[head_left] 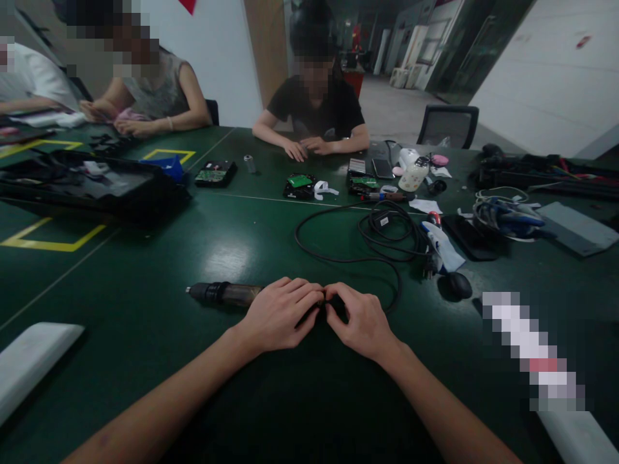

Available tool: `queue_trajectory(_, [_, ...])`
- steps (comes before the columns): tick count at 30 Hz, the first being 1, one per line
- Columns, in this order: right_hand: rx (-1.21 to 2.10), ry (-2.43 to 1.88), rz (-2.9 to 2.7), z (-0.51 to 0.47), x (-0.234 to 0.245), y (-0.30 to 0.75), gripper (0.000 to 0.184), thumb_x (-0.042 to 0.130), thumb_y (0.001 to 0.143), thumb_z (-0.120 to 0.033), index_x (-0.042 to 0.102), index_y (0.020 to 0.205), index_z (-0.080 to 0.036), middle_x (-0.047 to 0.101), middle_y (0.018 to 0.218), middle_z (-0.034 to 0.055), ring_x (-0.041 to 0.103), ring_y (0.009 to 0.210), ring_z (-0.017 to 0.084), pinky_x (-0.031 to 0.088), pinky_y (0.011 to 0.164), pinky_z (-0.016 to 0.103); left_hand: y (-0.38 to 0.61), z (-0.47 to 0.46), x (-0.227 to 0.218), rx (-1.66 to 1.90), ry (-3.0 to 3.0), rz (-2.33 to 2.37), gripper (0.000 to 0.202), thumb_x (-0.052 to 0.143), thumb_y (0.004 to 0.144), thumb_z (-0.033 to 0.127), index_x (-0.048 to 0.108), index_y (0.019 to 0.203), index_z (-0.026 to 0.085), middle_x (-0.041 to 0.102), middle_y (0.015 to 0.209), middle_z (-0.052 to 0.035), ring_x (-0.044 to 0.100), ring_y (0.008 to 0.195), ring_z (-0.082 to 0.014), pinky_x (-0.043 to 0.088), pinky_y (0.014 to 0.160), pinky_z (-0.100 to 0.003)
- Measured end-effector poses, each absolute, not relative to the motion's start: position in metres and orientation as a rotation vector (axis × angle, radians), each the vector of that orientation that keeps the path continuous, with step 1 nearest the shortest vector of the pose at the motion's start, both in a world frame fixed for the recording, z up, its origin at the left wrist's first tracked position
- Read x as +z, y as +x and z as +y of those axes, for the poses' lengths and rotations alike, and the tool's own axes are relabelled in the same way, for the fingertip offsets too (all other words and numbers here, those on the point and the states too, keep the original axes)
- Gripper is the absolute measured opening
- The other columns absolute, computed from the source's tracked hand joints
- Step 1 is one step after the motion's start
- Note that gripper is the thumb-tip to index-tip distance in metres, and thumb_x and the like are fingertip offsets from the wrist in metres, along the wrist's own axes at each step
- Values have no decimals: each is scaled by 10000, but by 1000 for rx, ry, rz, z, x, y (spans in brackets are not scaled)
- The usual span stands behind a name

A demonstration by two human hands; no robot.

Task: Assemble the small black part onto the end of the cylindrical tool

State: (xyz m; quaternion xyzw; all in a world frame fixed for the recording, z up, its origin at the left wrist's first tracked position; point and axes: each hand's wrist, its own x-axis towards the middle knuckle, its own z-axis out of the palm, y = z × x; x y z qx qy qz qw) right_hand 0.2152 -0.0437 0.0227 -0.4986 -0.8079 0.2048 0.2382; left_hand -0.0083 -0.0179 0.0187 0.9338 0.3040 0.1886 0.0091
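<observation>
An electric screwdriver lies level in front of me, its metal tip pointing left and its collar black. My left hand is closed over its rear part, which the fingers hide. My right hand meets the left at the tool's tail end, thumb and fingers pinched together. A small dark piece shows between the fingertips, apparently the cord end, but I cannot make it out fully. From beside the right hand a black power cord loops over the green table to a coil with a tag.
A black tray with parts stands at left. Hard drives with green boards lie across the middle. At right are a mouse, a black phone-like slab, bundled cables and a grey plate. People sit opposite.
</observation>
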Motion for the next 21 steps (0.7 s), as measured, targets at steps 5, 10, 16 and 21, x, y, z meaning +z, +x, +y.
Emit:
queue_trajectory(5, [573, -1361, -2210, -44, 22, 215, 102, 590, 986, -236, 590, 1082, -272, 738, 1106, 17, 705, 898, 205, 485, 769, 305, -9, -18, 17, 584, 2906, 1043, 216, 497, 1055, 336, 617, 1151, 184, 702, 1206, -74, 675, 1077, -219, 509, 879, -382])
queue_trajectory(10, [580, -1372, -2211, -44, 22, 215, 124, 606, 973, -237, 597, 1092, -274, 736, 1089, 16, 704, 883, 203, 489, 775, 304, -8, -18, 19, 571, 2907, 987, 260, 521, 1026, 353, 616, 1204, 189, 701, 1222, -74, 669, 1100, -231, 509, 892, -392])
queue_trajectory(16, [573, -1355, -2214, -43, 22, 215, 111, 596, 978, -242, 599, 1085, -272, 742, 1108, 17, 702, 848, 197, 479, 733, 298, -7, -18, 18, 604, 2903, 1057, 213, 499, 1051, 342, 627, 1122, 187, 711, 1162, -77, 681, 1055, -222, 511, 873, -379])
queue_trajectory(21, [557, -1366, -2202, -44, 22, 215, 117, 601, 969, -243, 603, 1082, -275, 744, 1084, 17, 702, 854, 203, 482, 751, 302, -9, -18, 20, 580, 2901, 960, 240, 532, 1021, 337, 617, 1198, 201, 699, 1233, -68, 666, 1116, -230, 510, 891, -386])
